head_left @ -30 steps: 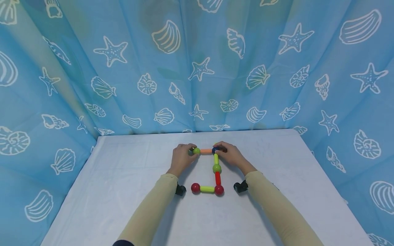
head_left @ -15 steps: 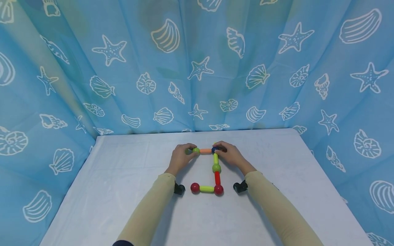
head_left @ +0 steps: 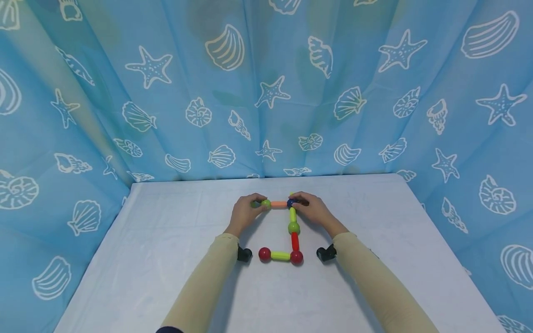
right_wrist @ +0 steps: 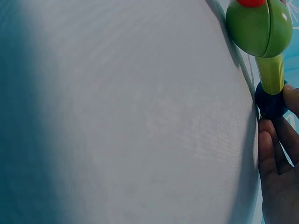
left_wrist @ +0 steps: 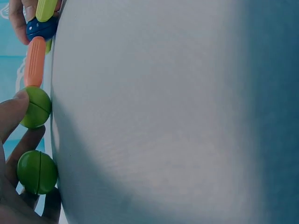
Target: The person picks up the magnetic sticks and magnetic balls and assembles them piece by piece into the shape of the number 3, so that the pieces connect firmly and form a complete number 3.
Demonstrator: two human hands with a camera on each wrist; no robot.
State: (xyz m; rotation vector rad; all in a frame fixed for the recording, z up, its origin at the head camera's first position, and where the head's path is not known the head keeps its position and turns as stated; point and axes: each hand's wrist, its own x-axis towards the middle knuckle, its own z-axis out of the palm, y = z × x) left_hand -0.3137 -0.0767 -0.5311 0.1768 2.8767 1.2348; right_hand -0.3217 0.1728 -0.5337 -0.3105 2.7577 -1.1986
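At the far part of the table my left hand (head_left: 244, 212) pinches a light green ball (head_left: 266, 204) between thumb and finger. A second green ball (left_wrist: 37, 172) sits among that hand's other fingers. An orange rod (head_left: 279, 204) runs from the pinched ball to a dark blue ball (head_left: 291, 203), which my right hand (head_left: 315, 211) pinches. From the blue ball a yellow-green rod (head_left: 293, 214) leads toward me to a green ball (head_left: 294, 227). A red rod (head_left: 295, 241) joins that to a red ball (head_left: 296, 257). Behind the blue ball a yellow-green tip shows, partly hidden by the right hand.
Nearer to me, another yellow-green rod (head_left: 281, 255) links the corner red ball to a second red ball (head_left: 264, 254) on its left. A white cloth covers the table (head_left: 166, 240). A blue shell-patterned curtain (head_left: 245, 92) hangs behind and at both sides. Black wrist cameras show beside both sleeves.
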